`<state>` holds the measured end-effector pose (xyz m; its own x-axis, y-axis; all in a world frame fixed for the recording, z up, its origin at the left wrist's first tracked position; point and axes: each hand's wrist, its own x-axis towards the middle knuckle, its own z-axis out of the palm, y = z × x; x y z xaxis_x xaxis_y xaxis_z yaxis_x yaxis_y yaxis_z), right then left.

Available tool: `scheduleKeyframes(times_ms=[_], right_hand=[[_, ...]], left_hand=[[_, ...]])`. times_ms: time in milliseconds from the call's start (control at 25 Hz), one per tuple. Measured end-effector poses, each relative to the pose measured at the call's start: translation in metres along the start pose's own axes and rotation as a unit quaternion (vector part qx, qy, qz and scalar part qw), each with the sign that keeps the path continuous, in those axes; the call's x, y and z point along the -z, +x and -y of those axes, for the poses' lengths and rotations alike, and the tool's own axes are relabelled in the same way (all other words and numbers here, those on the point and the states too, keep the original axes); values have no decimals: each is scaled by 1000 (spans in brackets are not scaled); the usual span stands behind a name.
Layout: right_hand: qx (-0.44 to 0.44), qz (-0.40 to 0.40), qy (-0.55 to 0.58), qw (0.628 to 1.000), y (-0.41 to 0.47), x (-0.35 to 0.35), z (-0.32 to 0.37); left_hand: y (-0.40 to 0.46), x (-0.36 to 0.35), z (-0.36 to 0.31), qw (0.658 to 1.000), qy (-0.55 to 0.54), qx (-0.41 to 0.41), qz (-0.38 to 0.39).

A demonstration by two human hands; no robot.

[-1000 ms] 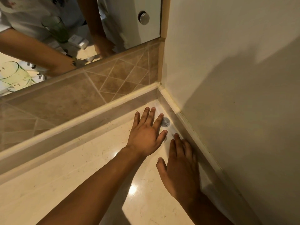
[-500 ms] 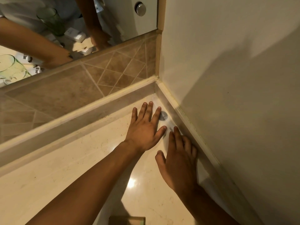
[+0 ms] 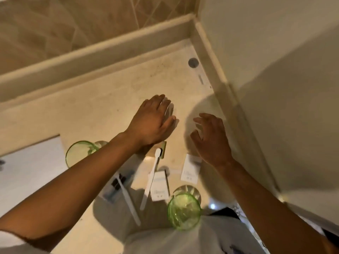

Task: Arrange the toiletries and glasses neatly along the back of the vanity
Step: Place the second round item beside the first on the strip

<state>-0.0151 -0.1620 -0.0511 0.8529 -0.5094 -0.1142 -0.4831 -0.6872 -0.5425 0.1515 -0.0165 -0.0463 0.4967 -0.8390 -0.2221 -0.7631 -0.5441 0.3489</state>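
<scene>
Cream counter (image 3: 102,114); left hand (image 3: 154,121), right hand (image 3: 211,138) both loose, empty; sleeve could topple near green glass (image 3: 184,210).

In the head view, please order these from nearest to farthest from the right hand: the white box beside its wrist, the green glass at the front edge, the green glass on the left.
From the right hand:
1. White box, beside the wrist.
2. Front green glass, near the front edge.
3. Left green glass, beyond the left forearm.
</scene>
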Motion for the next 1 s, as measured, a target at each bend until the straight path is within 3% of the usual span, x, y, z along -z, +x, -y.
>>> scheduleKeyframes(times_ms=[360,520,640,760,1000], right_hand=[[17,163,23,986,-61,8,18],[72,214,-49,973,-66,3,28],[154,207,-119,959,-65,-7,35],[228,168,-104,953,-69,-16,29],[239,128,-167,948,-70,-17,19]], left_hand=[[-136,-33,-35,994,-72,28,-72],[-186,-52,-52,981,-104,95,-135],[-209,-64,-60,979,-110,101,-136],[-208,-69,-68,991,-103,50,-70],[-181,-68,-81,995,-31,92,-27]])
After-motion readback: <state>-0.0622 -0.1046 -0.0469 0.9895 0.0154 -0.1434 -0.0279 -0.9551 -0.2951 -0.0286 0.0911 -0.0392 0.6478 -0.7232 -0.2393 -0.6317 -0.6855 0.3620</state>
